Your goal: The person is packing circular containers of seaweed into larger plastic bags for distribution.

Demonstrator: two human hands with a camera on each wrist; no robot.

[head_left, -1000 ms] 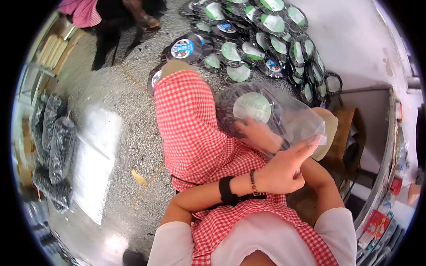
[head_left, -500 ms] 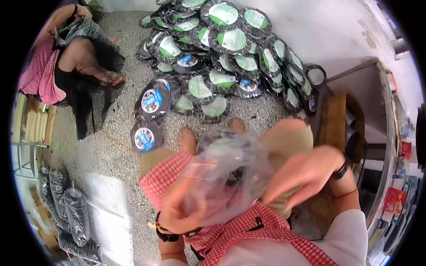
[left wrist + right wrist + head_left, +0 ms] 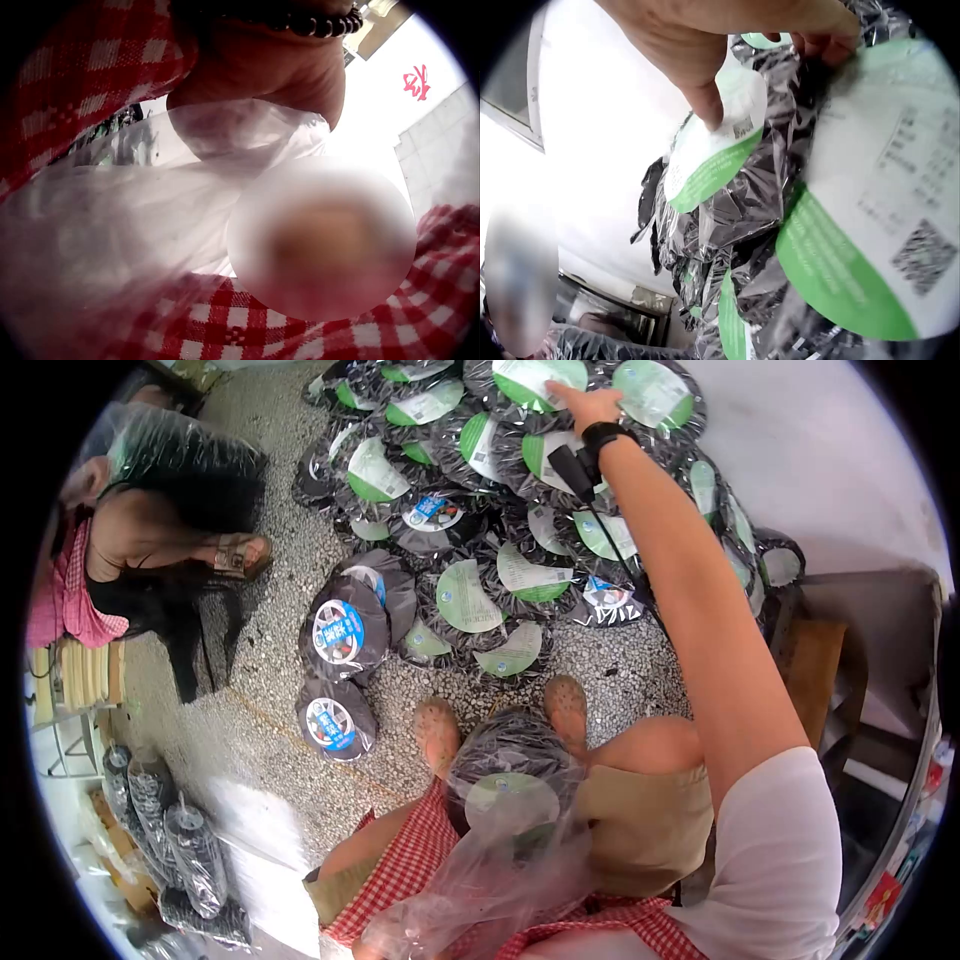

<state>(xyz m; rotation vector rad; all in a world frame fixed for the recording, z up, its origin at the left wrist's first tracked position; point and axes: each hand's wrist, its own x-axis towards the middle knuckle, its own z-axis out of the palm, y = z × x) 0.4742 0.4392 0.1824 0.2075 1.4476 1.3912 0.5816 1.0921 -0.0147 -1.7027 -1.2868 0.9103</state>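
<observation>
My right hand reaches into the top of a pile of black discs in clear wrap, fingers spread. In the right wrist view its thumb rests on a green-and-white label, and the other fingertips lie at the gap beside a larger label. A wrapped black disc with a round label sits between my knees, under clear plastic. In the left wrist view my left hand grips the bunched clear plastic, its fingertips hidden; in the head view only a part shows at the bottom edge.
Discs with blue labels lie on the speckled floor left of the pile. Another person sits at the upper left with a plastic bag. Wrapped black rolls lie lower left. A metal-framed shelf with a wooden board stands at the right.
My right hand has moved from the lap up to the pile. My left hand has dropped towards my body with the plastic, and the disc between my knees shows more clearly.
</observation>
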